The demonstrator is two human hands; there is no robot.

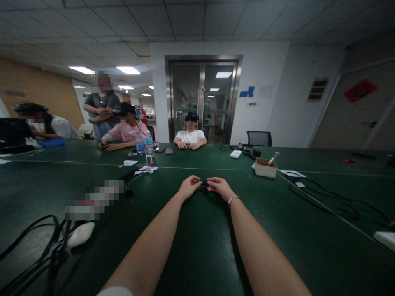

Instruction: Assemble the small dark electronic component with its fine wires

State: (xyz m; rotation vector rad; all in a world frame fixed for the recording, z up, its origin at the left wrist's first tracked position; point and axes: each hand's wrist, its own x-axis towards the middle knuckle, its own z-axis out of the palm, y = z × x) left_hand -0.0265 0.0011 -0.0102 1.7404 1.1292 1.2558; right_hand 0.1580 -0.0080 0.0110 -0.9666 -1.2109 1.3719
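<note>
Both my arms reach forward over the green tabletop [202,230], and my hands meet near its middle. A small dark object [204,183] with a pale end on its left spans the gap between my fingertips; its exact kind is too small to make out. My left hand [189,187] is closed in a pinch at the pale end. On the dark end, the fingers of my right hand [219,187] are pinched too. A silver bracelet [233,200] circles my right wrist.
Right of my hands stands a small box [266,169] with a tube in it. Black cables [327,201] lie farther right, and more cables [55,246] with a white mouse-like thing [81,234] lie left. Beyond are water bottles [149,144]. Several people sit or stand around.
</note>
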